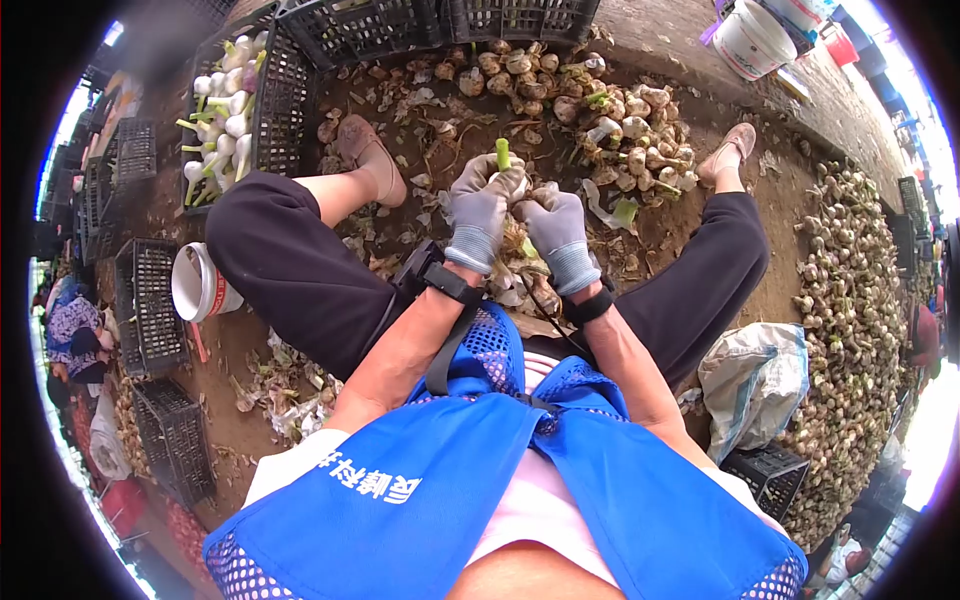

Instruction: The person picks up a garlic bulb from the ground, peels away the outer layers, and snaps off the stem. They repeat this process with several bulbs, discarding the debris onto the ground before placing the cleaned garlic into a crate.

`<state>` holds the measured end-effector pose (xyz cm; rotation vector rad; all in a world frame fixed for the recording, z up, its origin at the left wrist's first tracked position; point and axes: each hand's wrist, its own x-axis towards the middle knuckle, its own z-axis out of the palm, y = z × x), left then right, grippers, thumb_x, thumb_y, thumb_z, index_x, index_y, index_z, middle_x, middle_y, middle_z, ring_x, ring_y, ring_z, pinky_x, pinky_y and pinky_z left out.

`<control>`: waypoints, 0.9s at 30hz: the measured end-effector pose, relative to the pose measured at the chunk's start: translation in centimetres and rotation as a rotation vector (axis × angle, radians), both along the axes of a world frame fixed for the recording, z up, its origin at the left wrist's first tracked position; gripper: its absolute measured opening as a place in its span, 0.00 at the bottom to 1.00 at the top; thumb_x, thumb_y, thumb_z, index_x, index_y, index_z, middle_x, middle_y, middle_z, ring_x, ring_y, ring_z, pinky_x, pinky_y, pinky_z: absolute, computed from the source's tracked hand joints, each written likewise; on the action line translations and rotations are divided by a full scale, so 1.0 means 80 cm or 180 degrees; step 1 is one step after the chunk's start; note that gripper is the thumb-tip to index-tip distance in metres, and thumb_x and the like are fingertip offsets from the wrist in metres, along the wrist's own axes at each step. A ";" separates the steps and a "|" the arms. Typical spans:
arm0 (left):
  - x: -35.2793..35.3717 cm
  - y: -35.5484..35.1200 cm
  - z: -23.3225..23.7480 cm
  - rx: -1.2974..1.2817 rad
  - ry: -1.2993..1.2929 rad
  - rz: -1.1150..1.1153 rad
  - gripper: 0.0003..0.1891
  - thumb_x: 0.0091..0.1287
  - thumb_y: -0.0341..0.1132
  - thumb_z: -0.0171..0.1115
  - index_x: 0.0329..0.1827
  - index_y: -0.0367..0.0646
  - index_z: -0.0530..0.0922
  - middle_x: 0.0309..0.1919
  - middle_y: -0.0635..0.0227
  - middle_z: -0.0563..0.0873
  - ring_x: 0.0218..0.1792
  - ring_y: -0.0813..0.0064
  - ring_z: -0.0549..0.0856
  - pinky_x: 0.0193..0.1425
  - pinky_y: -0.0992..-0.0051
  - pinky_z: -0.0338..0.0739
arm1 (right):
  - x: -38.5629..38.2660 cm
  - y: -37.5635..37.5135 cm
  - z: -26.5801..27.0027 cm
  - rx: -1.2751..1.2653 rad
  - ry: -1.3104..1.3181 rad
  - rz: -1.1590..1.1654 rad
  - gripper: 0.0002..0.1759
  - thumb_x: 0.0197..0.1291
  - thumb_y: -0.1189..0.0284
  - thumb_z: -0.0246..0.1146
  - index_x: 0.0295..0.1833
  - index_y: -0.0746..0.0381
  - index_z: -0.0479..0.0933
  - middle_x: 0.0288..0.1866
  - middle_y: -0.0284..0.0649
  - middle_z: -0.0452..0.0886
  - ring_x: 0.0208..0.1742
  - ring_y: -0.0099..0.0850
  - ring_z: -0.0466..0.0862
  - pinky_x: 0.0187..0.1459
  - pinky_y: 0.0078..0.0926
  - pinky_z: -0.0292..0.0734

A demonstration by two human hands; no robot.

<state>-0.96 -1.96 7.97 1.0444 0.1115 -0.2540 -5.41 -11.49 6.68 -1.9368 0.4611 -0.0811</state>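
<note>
My left hand (480,205), in a grey glove, is closed around a garlic bulb (503,155). The bulb's cut green stem sticks up above the fingers, while most of its body is hidden. Close beside it, my gloved right hand (557,228) has its fingers curled together near the bulb's lower side. What these fingers pinch, if anything, I cannot make out. Loose garlic skins (520,258) lie below both hands. Just beyond the right hand is a pile of unpeeled garlic bulbs (640,145) on the ground.
A black crate (285,120) at the upper left holds clean white garlic with green stems. A white bucket (195,283) stands by my left knee. To the right are a white woven sack (755,385) and a long heap of garlic (850,330). More black crates (365,30) line the top.
</note>
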 end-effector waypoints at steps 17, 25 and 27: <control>0.017 0.017 -0.017 -0.1603 0.0575 -0.0455 0.13 0.68 0.31 0.47 0.44 0.29 0.75 0.43 0.52 0.79 0.41 0.66 0.80 0.50 0.70 0.76 | -0.004 -0.034 0.032 0.2704 -0.0047 -0.0539 0.13 0.61 0.66 0.54 0.41 0.64 0.78 0.34 0.37 0.82 0.30 0.25 0.81 0.29 0.17 0.73; -0.016 -0.027 -0.016 0.1659 -0.2138 0.0541 0.07 0.67 0.27 0.46 0.40 0.36 0.74 0.34 0.69 0.79 0.32 0.81 0.76 0.43 0.83 0.71 | 0.067 0.009 0.003 0.2652 -0.0513 -0.1650 0.17 0.64 0.64 0.53 0.31 0.66 0.77 0.26 0.37 0.79 0.22 0.24 0.76 0.24 0.21 0.72; -0.015 -0.024 -0.014 0.0920 -0.1357 0.0365 0.07 0.67 0.28 0.47 0.40 0.36 0.75 0.34 0.68 0.79 0.33 0.80 0.76 0.43 0.82 0.71 | 0.085 0.006 -0.020 0.3645 -0.0135 -0.1868 0.18 0.64 0.63 0.52 0.30 0.66 0.76 0.26 0.40 0.79 0.23 0.27 0.77 0.24 0.23 0.73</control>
